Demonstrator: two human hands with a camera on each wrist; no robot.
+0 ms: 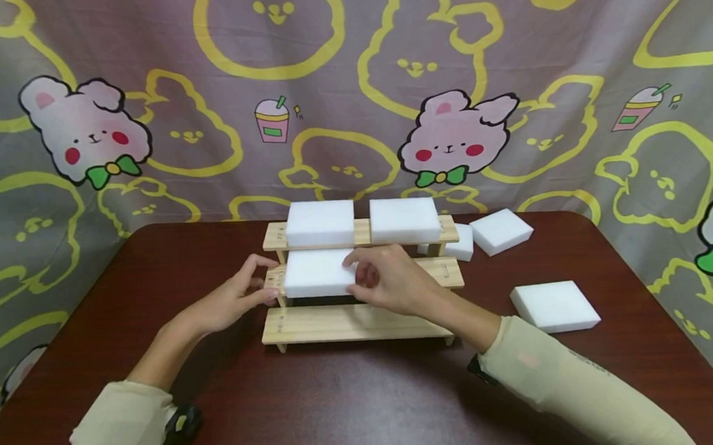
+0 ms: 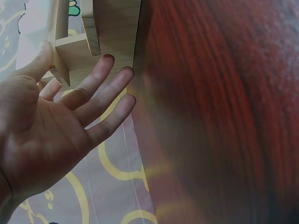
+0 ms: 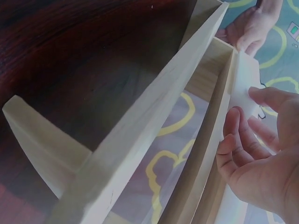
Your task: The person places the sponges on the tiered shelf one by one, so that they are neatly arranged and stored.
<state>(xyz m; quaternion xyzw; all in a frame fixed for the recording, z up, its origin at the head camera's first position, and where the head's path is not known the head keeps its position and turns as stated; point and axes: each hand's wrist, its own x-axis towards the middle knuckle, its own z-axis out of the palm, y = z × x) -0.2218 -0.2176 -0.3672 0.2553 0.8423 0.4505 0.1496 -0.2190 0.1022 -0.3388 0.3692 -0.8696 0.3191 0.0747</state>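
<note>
A three-step wooden rack [image 1: 357,322] stands on the table, and a white foam block [image 1: 316,273] lies on the left part of its middle step. My right hand [image 1: 398,278] holds this block at its right end, thumb at the front corner and index finger near the top edge; its other fingers are curled. At the left end of that step is my left hand [image 1: 231,300], its thumb close to the block's left end. In the left wrist view the hand's fingers [image 2: 105,100] are spread and fairly straight. Whether the thumb touches block or wood is unclear.
Two white foam blocks, one left [image 1: 319,224] and one right [image 1: 404,219], sit on the top step. On the table to the right lie a near block [image 1: 558,307], a far block [image 1: 502,231] and a partly hidden block [image 1: 459,243]. A patterned curtain [image 1: 335,100] hangs behind.
</note>
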